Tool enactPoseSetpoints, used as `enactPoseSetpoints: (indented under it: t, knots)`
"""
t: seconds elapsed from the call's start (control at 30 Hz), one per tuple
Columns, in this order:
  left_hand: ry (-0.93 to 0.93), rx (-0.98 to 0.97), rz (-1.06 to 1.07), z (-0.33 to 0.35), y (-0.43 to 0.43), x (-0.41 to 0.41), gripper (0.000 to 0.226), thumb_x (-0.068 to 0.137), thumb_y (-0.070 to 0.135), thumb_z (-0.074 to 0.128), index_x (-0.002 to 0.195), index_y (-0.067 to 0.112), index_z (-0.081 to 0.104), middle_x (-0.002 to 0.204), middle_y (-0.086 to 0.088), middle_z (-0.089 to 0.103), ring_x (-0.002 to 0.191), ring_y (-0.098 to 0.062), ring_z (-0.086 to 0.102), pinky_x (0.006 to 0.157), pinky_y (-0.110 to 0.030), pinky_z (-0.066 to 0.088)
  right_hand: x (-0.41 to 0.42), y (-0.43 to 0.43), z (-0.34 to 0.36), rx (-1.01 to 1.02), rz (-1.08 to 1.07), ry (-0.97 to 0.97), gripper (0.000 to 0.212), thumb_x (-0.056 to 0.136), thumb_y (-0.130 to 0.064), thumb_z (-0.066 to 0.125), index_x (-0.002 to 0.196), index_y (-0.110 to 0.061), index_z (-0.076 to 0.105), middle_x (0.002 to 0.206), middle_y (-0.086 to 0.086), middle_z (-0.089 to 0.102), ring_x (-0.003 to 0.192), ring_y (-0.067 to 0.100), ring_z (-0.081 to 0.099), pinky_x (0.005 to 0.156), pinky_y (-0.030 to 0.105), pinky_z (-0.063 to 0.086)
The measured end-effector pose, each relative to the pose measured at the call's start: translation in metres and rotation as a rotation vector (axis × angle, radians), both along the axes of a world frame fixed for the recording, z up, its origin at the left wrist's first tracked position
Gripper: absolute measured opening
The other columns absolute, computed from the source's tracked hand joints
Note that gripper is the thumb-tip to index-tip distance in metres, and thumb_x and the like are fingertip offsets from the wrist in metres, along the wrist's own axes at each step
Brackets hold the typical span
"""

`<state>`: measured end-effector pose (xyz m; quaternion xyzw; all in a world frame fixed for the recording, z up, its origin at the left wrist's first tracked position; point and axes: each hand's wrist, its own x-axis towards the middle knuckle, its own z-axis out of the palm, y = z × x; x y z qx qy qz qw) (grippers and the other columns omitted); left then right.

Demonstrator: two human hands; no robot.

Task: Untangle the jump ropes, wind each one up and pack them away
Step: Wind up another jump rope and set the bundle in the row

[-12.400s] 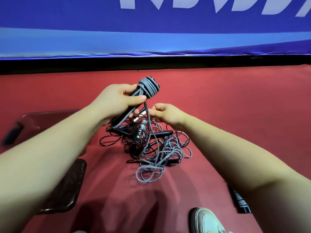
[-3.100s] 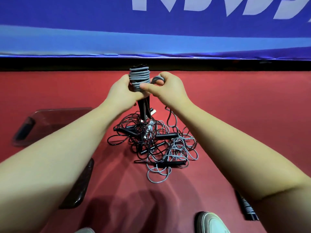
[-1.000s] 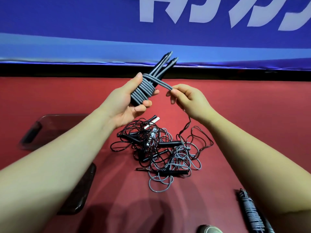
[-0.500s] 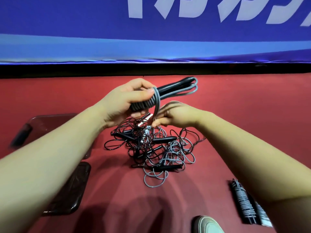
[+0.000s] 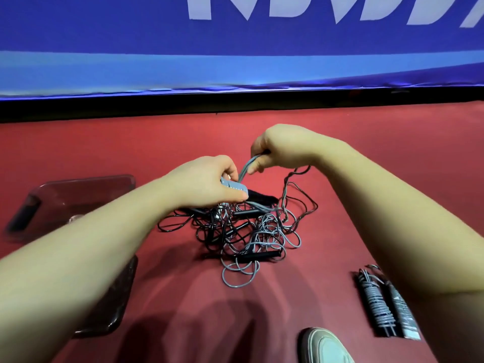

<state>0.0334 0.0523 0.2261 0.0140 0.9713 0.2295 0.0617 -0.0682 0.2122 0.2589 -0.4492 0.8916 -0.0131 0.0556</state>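
- A shoe (image 5: 323, 345) shows at the bottom edge. Just beyond it to the right, two wound ropes (image 5: 377, 303) lie side by side on the red floor (image 5: 406, 179), their long axes running near to far.
- On the left, a dark lid (image 5: 112, 305) lies partly under the left forearm.
- The tangle (image 5: 248, 231) of black and grey ropes sits mid-floor, with several black handles still caught in it.
- The left hand (image 5: 207, 184) is closed round the bundle (image 5: 235, 188), which is grey cord wound on paired handles. It hangs just above the tangle's far edge.
- Half a second ago the bundle was higher, with its free end slanting up to the right. It now lies nearly level along a left-right axis, and its black end points right and slightly down.
- The right hand (image 5: 280, 148), which was below the bundle, is now above and beyond it. It pinches the grey cord (image 5: 245, 167) and draws it up taut.
- This looks like the last turn being cinched, so this rope seems nearly ready to join the two on the floor.
- A thin dark cord droops from near the right wrist into the tangle. I cannot tell whether it is held.
- Further left stands a clear brown box (image 5: 78, 195), and a blue banner (image 5: 235, 48) backs the scene.
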Motion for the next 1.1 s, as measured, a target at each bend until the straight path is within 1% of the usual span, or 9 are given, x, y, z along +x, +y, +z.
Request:
enactPoseSetpoints:
  t: [0.1,0.2,0.27,0.4,0.5,0.6,0.7,0.9,1.1]
  knots:
    - [0.050,0.002,0.093,-0.011,-0.002,-0.006,0.050,0.080,0.054,0.062,0.121,0.026,0.057,0.107,0.010,0.059,0.101,-0.017,0.058,0.089,-0.033,0.046,0.013,-0.010,-0.001,-0.036,0.013,0.031,0.032,0.090,-0.043,0.055,0.097,-0.015,0.070,0.089,0.004,0.067,0.082,0.021,0.055,0.067,0.029,0.041]
    - [0.170,0.287,0.190,-0.012,-0.011,-0.008,0.032,0.087,0.038,0.063,0.117,0.026,0.065,0.094,0.010,0.066,0.079,-0.006,0.059,0.072,-0.024,0.045,0.018,-0.010,0.000,-0.169,-0.069,0.041,0.036,0.096,-0.039,0.047,0.100,-0.010,0.068,0.091,0.009,0.067,0.085,0.025,0.057,0.073,0.034,0.046]
    - [0.249,0.405,0.242,-0.012,-0.022,-0.010,0.027,0.089,0.030,0.062,0.116,0.026,0.066,0.080,0.018,0.061,0.063,0.004,0.049,0.062,-0.020,0.039,0.020,-0.010,-0.002,-0.309,-0.143,-0.087,0.036,0.098,-0.034,0.043,0.091,-0.006,0.064,0.077,0.007,0.058,0.068,0.021,0.050,0.061,0.030,0.039]
    - [0.360,0.489,0.326,-0.018,-0.038,-0.011,0.026,0.090,0.027,0.062,0.115,0.029,0.066,0.082,0.014,0.060,0.064,-0.002,0.048,0.067,-0.023,0.041,0.029,-0.013,-0.015,-0.588,-0.213,-0.474,0.026,0.099,-0.025,0.042,0.086,-0.020,0.063,0.063,-0.004,0.048,0.053,0.012,0.040,0.052,0.024,0.033]
    - [0.343,0.768,0.383,-0.018,-0.035,-0.009,0.019,0.092,0.020,0.058,0.106,0.030,0.066,0.078,0.004,0.060,0.056,-0.014,0.047,0.043,-0.017,0.037,0.036,-0.025,-0.040,-0.660,-0.171,-0.531,0.020,0.099,-0.019,0.042,0.091,-0.021,0.060,0.063,-0.008,0.048,0.052,0.007,0.040,0.053,0.021,0.033]
    - [0.217,1.156,0.414,-0.011,-0.032,-0.005,0.020,0.093,0.019,0.054,0.101,0.030,0.068,0.086,-0.004,0.061,0.053,-0.017,0.049,0.036,-0.017,0.034,0.034,-0.033,-0.066,-0.774,-0.139,-0.285,0.022,0.097,-0.012,0.046,0.112,-0.013,0.062,0.079,-0.005,0.056,0.062,-0.006,0.045,0.064,0.015,0.036]
    - [0.132,1.348,0.333,-0.006,-0.029,-0.004,0.022,0.093,0.022,0.051,0.106,0.030,0.066,0.093,-0.007,0.061,0.055,-0.018,0.051,0.037,-0.018,0.035,0.029,-0.034,-0.078,-1.079,-0.116,0.008,0.025,0.092,-0.009,0.050,0.111,-0.004,0.064,0.099,0.001,0.061,0.088,-0.007,0.046,0.085,0.007,0.034]
    - [0.121,1.509,0.411,0.001,-0.018,-0.006,0.020,0.097,0.027,0.044,0.097,0.026,0.064,0.082,-0.011,0.062,0.052,-0.017,0.049,0.036,-0.016,0.033,0.043,-0.050,-0.073,-1.231,-0.169,-0.258,0.031,0.095,-0.011,0.044,0.121,-0.012,0.060,0.085,-0.023,0.059,0.072,-0.007,0.047,0.079,0.025,0.040]
    - [0.096,1.573,0.453,-0.003,-0.017,-0.003,0.017,0.096,0.028,0.046,0.096,0.025,0.063,0.089,-0.008,0.060,0.053,-0.017,0.048,0.035,-0.016,0.032,0.039,-0.045,-0.080,-1.143,-0.106,-0.201,0.034,0.093,-0.016,0.043,0.121,-0.011,0.061,0.081,-0.022,0.056,0.071,-0.008,0.049,0.078,0.018,0.038]
